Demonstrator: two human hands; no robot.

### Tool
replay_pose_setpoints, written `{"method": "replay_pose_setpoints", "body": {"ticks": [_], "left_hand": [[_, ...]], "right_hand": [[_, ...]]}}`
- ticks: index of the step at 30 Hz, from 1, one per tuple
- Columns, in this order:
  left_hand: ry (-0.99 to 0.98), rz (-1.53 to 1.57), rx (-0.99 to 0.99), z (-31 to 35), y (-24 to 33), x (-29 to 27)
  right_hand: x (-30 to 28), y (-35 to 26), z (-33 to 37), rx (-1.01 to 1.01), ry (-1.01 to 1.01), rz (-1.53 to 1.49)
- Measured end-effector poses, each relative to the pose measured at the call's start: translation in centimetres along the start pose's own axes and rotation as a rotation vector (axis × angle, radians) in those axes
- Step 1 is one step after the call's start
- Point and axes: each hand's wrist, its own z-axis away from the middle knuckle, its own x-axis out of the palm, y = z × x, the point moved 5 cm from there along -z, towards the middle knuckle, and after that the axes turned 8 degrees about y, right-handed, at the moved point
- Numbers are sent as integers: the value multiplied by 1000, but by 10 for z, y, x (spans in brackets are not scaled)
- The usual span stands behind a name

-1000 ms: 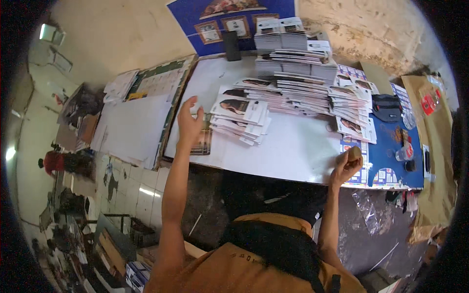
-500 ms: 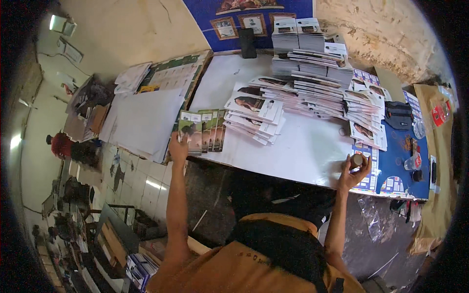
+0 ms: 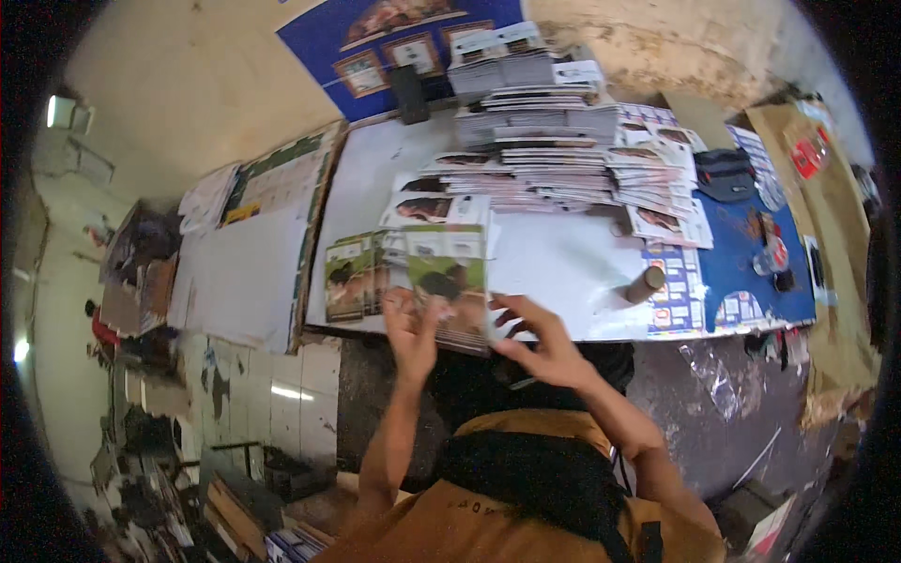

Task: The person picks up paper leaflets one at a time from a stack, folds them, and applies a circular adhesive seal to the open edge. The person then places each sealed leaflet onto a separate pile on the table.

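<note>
A booklet [image 3: 449,258] with a green and brown cover is raised over the front edge of the table. My left hand [image 3: 411,328] grips it at its lower left, thumb across the cover. Close to the booklet's right edge, my right hand [image 3: 549,347] is open with fingers apart; whether a fingertip touches the edge I cannot tell. To the left, several similar green booklets [image 3: 347,281] lie overlapped, partly hidden behind the held one. A brown cylinder [image 3: 646,284] stands on the table to the right of my hands.
High stacks of white booklets [image 3: 554,169] fill the table's back middle. Further right are a dark pouch [image 3: 725,175], a plastic cup [image 3: 772,256] and brown paper [image 3: 817,310]. A black phone-like slab [image 3: 408,94] leans at the wall. Large white sheets [image 3: 235,272] cover the left table.
My left hand has moved right, lifting a green booklet from the overlapped row. My right hand has let go of the brown cylinder and come left to the booklet. The view has shifted.
</note>
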Motion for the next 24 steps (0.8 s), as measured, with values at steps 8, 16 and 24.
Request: {"method": "replay_pose_setpoints", "body": {"ticks": [8, 16, 24], "left_hand": [[-383, 210, -69, 36, -43, 34], [-334, 604, -511, 53, -50, 40], [-330, 489, -419, 52, -41, 45]], "right_hand": [[21, -5, 33, -224, -50, 518], [5, 4, 22, -26, 43, 193], [2, 11, 23, 0, 69, 236]]}}
